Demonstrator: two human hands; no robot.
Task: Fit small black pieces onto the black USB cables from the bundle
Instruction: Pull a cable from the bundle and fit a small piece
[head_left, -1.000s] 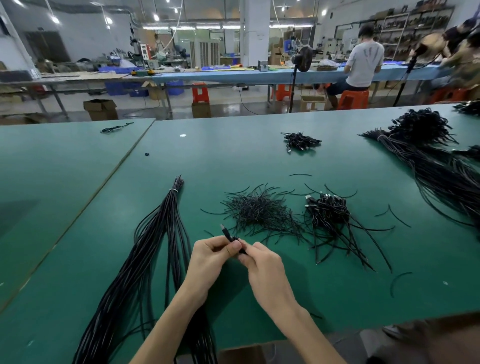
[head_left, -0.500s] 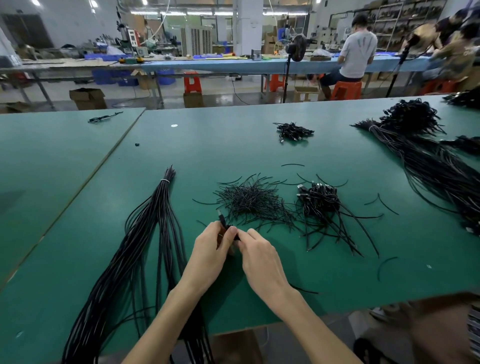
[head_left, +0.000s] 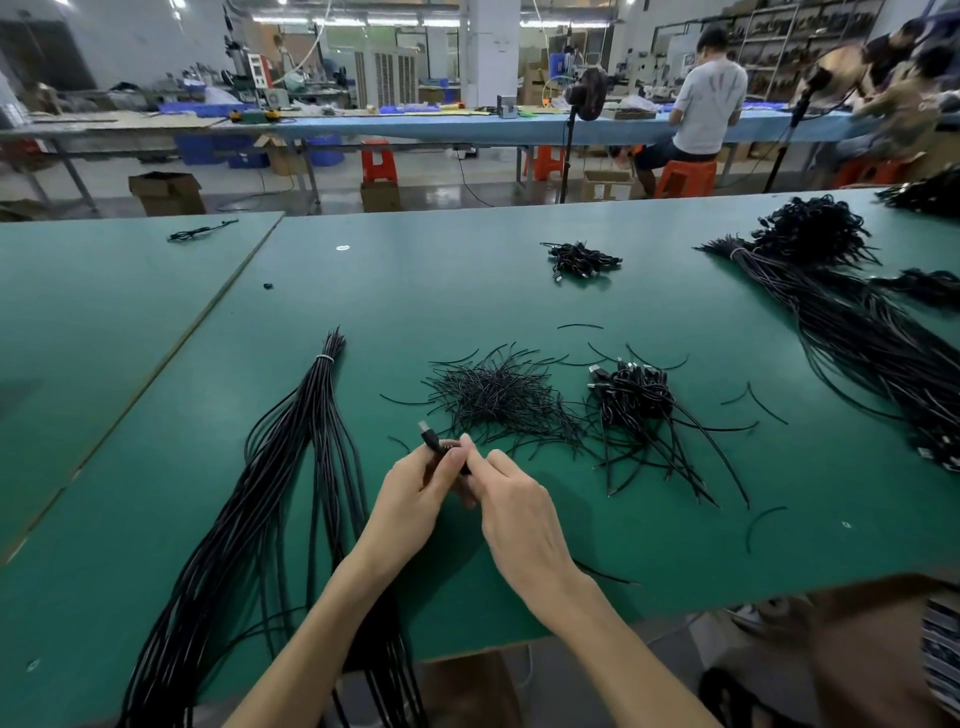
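Item: black USB cable (head_left: 430, 440) with metal-tipped plug, pinched by the curled fingers of left hand (head_left: 415, 493) and right hand (head_left: 514, 514), above the green table (head_left: 519, 291). Step judged: fitting a piece; next, firm seating is called for.

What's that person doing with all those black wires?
A person is working on one black cable over a green table. The left hand and right hand both pinch it just below its plug, which pokes up between the fingers. A long tied bundle of cables lies to the left, and a heap of thin black pieces waits just ahead.
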